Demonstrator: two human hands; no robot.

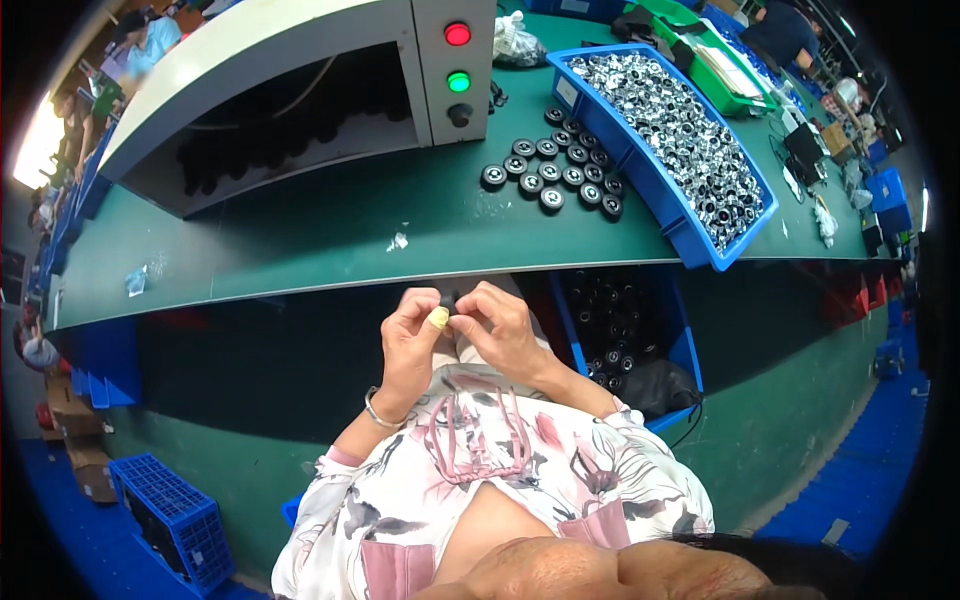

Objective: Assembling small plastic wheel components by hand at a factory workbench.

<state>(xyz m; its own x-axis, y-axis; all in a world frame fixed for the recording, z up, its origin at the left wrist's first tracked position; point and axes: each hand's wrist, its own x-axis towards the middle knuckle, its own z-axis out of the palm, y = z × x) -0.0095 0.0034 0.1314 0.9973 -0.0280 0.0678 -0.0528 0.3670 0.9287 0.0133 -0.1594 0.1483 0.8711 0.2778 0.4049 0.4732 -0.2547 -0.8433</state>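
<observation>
Head view: at centre, both hands [503,333] pinch a small dark part [449,299]. Black wheels [549,172] lie upper right.

I am in a factory workshop, at an assembly station: the long green surface [300,232] before me carries a boxy machine [447,75] with a red light, a green light and a knob, a blue bin [645,195] heaped with small shiny parts [670,125], and a cluster of near-identical round black parts [549,172]. Below sits a blue crate [691,358] of dark pieces. Around me are other people [157,45], stacked cardboard boxes [75,415] and blue flooring [888,435].
</observation>
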